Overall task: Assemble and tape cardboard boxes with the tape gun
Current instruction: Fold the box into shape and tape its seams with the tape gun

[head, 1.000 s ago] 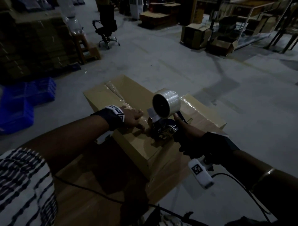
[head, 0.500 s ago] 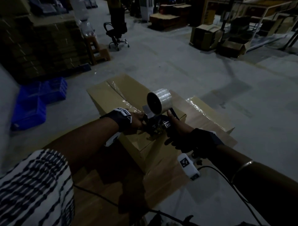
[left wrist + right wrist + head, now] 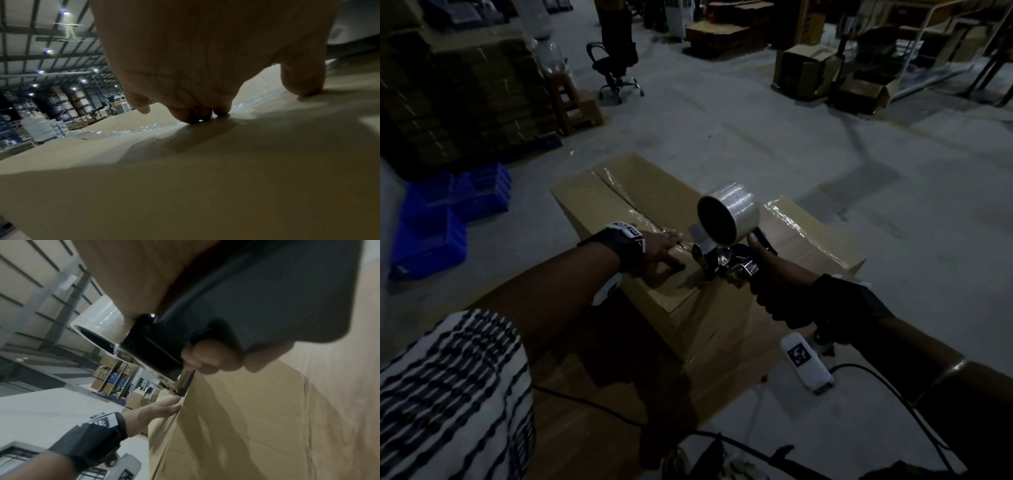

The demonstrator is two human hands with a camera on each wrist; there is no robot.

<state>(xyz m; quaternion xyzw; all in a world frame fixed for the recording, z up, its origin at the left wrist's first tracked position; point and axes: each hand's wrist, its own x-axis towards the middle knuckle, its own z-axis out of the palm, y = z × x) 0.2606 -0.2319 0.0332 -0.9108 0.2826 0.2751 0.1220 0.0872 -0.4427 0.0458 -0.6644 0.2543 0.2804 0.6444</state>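
A brown cardboard box lies on the floor in front of me, its top seam covered with clear shiny tape. My left hand presses flat on the box top near its near end, fingertips down on the tape. My right hand grips the handle of the tape gun, whose clear tape roll stands above the box's near edge. In the right wrist view my fingers wrap the black handle beside the box.
Flattened cardboard lies under and right of the box. Blue crates sit at left before stacked cartons. A wooden stool, an office chair and open boxes stand farther off on the concrete floor.
The tape gun has drawn back toward me along the seam to the box's near edge. My left hand stays pressed on the box top beside it.
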